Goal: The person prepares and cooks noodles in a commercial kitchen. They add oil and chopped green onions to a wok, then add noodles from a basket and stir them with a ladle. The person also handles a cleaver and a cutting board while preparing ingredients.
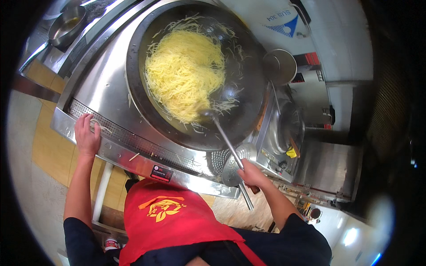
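Observation:
A large dark wok (246, 109) is set in a steel stove top. Yellow shredded potato, or a similar cut food, (186, 73) is heaped in it, with loose shreds along the wall. My right hand (253, 173) grips the handle of a long metal ladle (228, 141); the ladle's bowl touches the lower right edge of the heap. Below the wok, near that hand, lies a perforated metal skimmer (233, 169). My left hand (88, 134) rests on the stove's front edge by the perforated drain strip (133, 139), with some pale shreds at its fingers.
A metal pot (279, 66) stands right of the wok, and a round steel vessel (283, 126) with a yellow object near its rim sits below it. Another metal pan (68, 26) is at the upper left. The steel front rail (113, 153) runs before my red apron.

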`<state>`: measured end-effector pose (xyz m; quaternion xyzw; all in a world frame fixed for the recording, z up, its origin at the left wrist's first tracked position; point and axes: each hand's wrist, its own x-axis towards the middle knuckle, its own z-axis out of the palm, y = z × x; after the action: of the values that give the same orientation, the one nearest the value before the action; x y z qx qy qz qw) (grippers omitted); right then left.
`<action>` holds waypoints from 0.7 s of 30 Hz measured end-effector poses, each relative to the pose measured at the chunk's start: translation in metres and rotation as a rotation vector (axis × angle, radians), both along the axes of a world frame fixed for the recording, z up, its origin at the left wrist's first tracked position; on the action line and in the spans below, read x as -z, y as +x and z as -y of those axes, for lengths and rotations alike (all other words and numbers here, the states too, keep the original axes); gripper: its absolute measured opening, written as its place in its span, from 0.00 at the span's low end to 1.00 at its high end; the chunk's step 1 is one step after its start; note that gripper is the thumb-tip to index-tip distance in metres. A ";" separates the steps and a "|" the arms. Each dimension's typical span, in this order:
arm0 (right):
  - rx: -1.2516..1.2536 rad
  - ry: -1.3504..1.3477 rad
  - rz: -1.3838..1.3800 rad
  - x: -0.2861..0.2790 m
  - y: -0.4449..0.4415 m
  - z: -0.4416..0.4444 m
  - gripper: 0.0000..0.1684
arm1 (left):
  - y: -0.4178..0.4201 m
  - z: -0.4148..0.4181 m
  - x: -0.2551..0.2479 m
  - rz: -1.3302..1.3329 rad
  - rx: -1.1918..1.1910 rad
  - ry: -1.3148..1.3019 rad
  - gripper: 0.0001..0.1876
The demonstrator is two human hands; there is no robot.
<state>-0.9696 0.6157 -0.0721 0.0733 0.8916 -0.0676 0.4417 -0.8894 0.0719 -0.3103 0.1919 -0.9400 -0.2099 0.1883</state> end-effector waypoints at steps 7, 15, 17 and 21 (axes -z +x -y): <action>0.067 0.126 0.059 0.202 -0.229 0.015 0.10 | 0.004 0.002 0.000 -0.002 0.000 0.004 0.17; 0.403 -0.650 -0.027 0.232 -0.261 0.166 0.04 | 0.001 0.002 -0.003 -0.007 -0.012 0.010 0.17; 0.337 -0.664 0.117 0.199 -0.213 0.147 0.08 | 0.000 0.001 -0.006 -0.016 -0.013 0.024 0.16; 0.102 -0.450 0.074 0.085 -0.117 0.100 0.11 | 0.001 0.003 -0.003 -0.044 -0.017 0.022 0.16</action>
<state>-1.0869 0.5162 -0.1572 0.0203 0.8326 -0.2841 0.4751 -0.8883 0.0685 -0.3072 0.1972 -0.9317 -0.2227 0.2086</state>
